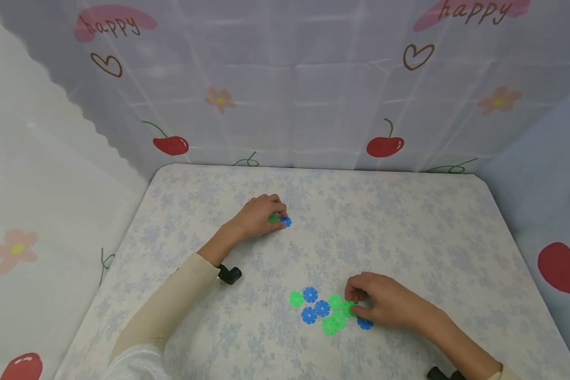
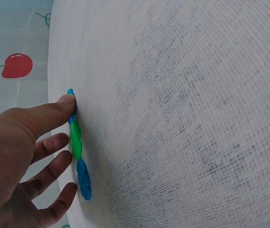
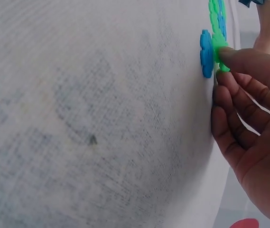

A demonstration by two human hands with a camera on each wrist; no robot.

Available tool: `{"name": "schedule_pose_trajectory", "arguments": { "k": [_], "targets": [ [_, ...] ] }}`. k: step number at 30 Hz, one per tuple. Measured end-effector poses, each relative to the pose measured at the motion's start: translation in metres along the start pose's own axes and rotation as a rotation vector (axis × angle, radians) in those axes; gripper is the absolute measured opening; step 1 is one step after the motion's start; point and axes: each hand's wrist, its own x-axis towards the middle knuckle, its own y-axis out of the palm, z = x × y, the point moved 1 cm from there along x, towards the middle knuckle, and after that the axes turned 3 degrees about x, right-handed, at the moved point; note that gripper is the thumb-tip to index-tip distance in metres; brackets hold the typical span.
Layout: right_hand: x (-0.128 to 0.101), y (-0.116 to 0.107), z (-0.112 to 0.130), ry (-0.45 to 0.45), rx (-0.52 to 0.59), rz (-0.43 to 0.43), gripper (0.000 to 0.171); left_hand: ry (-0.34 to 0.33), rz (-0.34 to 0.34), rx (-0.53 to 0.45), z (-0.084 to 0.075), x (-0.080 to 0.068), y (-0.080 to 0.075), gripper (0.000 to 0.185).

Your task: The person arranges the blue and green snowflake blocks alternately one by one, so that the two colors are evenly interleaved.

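My left hand lies at the table's middle over a short chain of flat snowflake discs. In the left wrist view the chain runs blue, green, blue, flat on the cloth; the thumb touches its top end and the other fingers stay loosely straight beside it. Nearer me, my right hand pinches a green disc at the right edge of a cluster of green and blue discs. The right wrist view shows that green disc under the thumb, with a blue disc beside it.
The table wears a pale blue floral cloth. Curtain walls printed with cherries and hearts close off the back and both sides. A black wrist camera mount sits on my left forearm. One blue disc lies under my right hand.
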Motion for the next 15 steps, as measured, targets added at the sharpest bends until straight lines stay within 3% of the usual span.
{"name": "schedule_pose_trajectory", "arguments": {
  "k": [6, 15],
  "targets": [
    [0.004, -0.005, -0.015, -0.03, 0.228, -0.026, 0.007, 0.003, -0.007, -0.002, 0.0, 0.0, 0.0, 0.011],
    [0.014, -0.015, -0.028, 0.014, 0.288, -0.119, 0.01, 0.0, -0.004, -0.004, 0.001, 0.0, 0.0, 0.01]
  ]
}}
